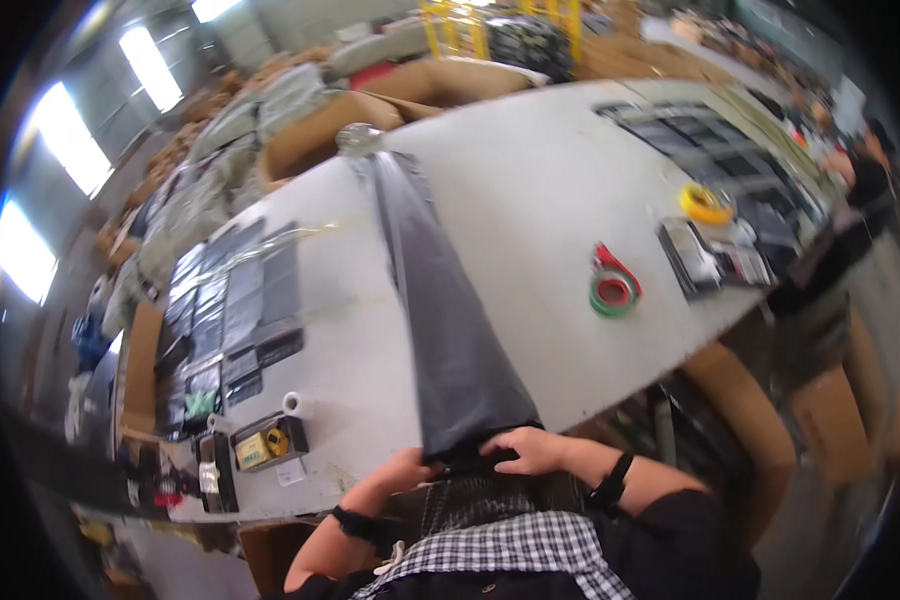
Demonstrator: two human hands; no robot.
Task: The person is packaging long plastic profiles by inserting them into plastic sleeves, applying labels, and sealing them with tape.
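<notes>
A long dark grey plastic sheet or bag (pixel 460 330) stretches across the white table from the far edge to the near edge in front of me. Its near end is gathered and hangs over the edge, close to my checked apron. My left hand (pixel 402 470) grips the left corner of that end, its fingertips partly hidden in the dark folds. On the right corner, my right hand (pixel 526 451) has its fingers bent over the plastic. Beside the sheet's far end sits a clear, crumpled plastic piece (pixel 359 140).
Flat stacks of dark plastic packs (pixel 245 290) lie at left, near a small open box (pixel 268 442) and a white roll (pixel 297 404). At right are a red tape dispenser (pixel 615 283), a yellow tape roll (pixel 705 204) and a black tray (pixel 692 257). A person (pixel 865 190) stands beyond.
</notes>
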